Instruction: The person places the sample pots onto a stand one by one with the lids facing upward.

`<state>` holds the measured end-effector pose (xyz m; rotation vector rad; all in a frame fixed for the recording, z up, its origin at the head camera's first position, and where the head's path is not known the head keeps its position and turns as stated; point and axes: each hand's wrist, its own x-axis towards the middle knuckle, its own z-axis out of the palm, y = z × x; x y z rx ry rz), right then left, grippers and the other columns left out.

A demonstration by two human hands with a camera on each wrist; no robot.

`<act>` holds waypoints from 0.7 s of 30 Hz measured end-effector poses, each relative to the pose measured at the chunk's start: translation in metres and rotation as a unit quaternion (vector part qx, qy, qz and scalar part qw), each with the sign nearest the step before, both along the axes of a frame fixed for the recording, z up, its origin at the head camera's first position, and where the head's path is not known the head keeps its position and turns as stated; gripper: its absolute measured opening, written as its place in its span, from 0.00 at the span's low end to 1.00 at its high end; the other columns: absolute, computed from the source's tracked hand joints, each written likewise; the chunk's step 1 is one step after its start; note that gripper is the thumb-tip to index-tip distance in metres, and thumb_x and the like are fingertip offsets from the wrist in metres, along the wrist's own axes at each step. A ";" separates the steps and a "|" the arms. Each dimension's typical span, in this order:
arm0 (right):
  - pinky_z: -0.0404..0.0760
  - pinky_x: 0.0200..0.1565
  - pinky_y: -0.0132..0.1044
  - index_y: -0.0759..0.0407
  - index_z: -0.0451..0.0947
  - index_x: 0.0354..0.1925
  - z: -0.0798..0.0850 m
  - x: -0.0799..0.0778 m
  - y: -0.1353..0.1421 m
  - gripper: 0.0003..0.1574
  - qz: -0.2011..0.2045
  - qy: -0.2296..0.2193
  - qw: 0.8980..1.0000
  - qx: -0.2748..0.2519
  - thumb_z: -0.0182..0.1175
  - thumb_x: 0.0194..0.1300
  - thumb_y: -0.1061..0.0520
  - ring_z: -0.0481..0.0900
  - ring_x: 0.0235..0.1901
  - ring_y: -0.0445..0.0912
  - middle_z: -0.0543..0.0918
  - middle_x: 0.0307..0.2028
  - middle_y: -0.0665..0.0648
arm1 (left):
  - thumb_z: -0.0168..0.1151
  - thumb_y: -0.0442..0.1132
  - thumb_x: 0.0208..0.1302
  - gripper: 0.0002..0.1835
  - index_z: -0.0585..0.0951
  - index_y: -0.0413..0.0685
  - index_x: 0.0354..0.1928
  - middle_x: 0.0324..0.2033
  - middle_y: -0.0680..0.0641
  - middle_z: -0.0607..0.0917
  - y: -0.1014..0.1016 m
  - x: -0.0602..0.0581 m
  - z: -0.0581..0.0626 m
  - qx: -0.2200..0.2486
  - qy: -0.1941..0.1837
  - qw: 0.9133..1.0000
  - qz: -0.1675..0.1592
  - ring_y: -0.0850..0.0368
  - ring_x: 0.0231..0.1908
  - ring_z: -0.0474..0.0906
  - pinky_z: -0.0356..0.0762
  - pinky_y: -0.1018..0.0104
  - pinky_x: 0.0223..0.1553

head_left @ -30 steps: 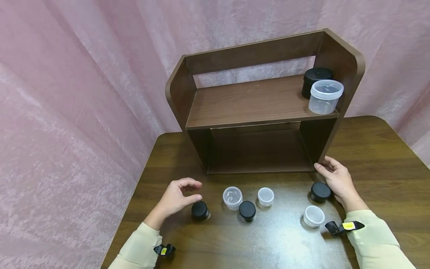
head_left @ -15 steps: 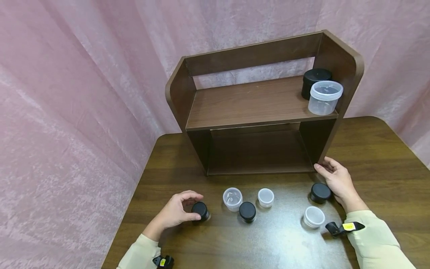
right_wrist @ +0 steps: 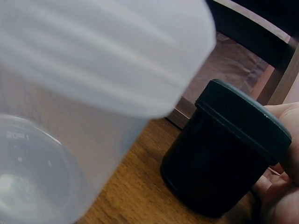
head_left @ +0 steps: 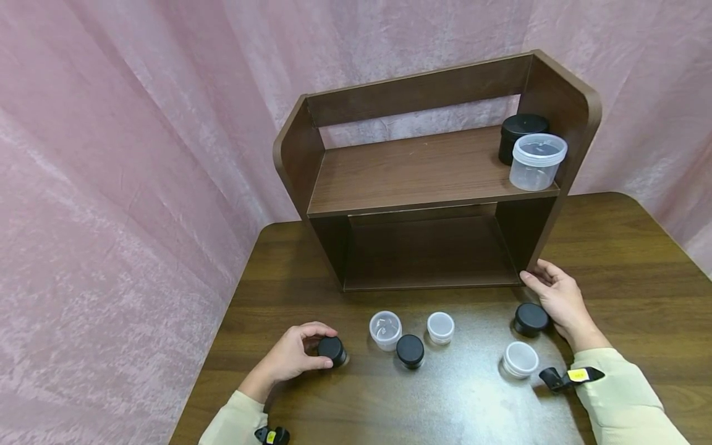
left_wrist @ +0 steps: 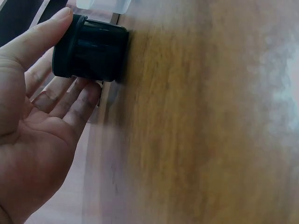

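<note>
At the front left, my left hand (head_left: pixel 289 357) holds a small black lidded jar (head_left: pixel 331 351) between thumb and fingers; it stands on the table. In the left wrist view the thumb lies on the lid's edge of this jar (left_wrist: pixel 96 49), fingers on its far side. My right hand (head_left: pixel 562 303) grips the lower right front corner of the brown shelf (head_left: pixel 434 287), thumb in front, fingers by the outer side. Just below that hand stands another black jar (head_left: pixel 531 318), with a clear lidded jar (head_left: pixel 520 358) in front. In the right wrist view, the black jar (right_wrist: pixel 224 149) partly hides the fingers.
Mid-table stand a clear jar (head_left: pixel 385 329), a black jar (head_left: pixel 410 350) and a smaller clear jar (head_left: pixel 440 327). On the upper shelf board's right end are a large black tub (head_left: pixel 521 136) and a clear tub (head_left: pixel 536 162). A pink curtain (head_left: pixel 139 185) hangs behind.
My left hand has moved right and down onto the small black jar, and its thumb and fingers have closed on it. The right hand stays at the shelf corner.
</note>
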<state>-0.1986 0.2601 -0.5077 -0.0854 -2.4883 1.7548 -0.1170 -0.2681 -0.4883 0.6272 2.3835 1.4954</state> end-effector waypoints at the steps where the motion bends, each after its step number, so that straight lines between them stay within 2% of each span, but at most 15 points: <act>1: 0.69 0.44 0.15 0.73 0.55 0.69 0.000 0.000 0.000 0.44 0.000 0.001 1.000 0.000 0.55 0.70 0.45 0.70 0.55 0.40 0.67 0.60 0.73 | 0.76 0.37 0.49 0.28 0.79 0.38 0.53 0.50 0.46 0.80 0.000 0.000 0.000 0.000 0.000 1.000 0.001 0.53 0.47 0.79 0.77 0.64 0.51; 7: 0.69 0.43 0.15 0.73 0.57 0.68 -0.001 0.000 0.000 0.43 -0.001 0.003 1.000 0.005 0.56 0.70 0.45 0.69 0.51 0.34 0.68 0.59 0.72 | 0.76 0.36 0.50 0.28 0.79 0.38 0.54 0.52 0.45 0.79 0.001 0.002 0.001 0.000 0.007 1.000 -0.001 0.53 0.49 0.78 0.77 0.63 0.52; 14: 0.69 0.43 0.15 0.73 0.58 0.68 0.000 0.000 0.000 0.42 -0.002 0.005 1.000 0.007 0.56 0.70 0.45 0.69 0.50 0.33 0.70 0.58 0.71 | 0.77 0.34 0.47 0.32 0.78 0.42 0.58 0.53 0.49 0.78 0.000 0.004 0.000 -0.023 -0.006 1.000 -0.002 0.54 0.50 0.78 0.76 0.66 0.52; 17: 0.68 0.43 0.15 0.73 0.57 0.68 0.001 0.001 -0.001 0.43 -0.004 0.002 1.000 0.008 0.56 0.70 0.45 0.70 0.52 0.36 0.69 0.58 0.71 | 0.77 0.35 0.47 0.33 0.77 0.43 0.59 0.53 0.51 0.78 0.000 0.004 0.001 -0.033 -0.002 0.999 0.002 0.55 0.50 0.78 0.75 0.66 0.52; 21: 0.67 0.43 0.14 0.72 0.56 0.69 0.002 0.001 -0.001 0.44 -0.001 -0.007 1.000 0.008 0.55 0.70 0.44 0.69 0.58 0.50 0.67 0.61 0.73 | 0.77 0.35 0.47 0.33 0.77 0.42 0.59 0.54 0.50 0.78 0.002 0.003 0.002 -0.037 0.009 0.999 0.012 0.55 0.50 0.78 0.76 0.66 0.52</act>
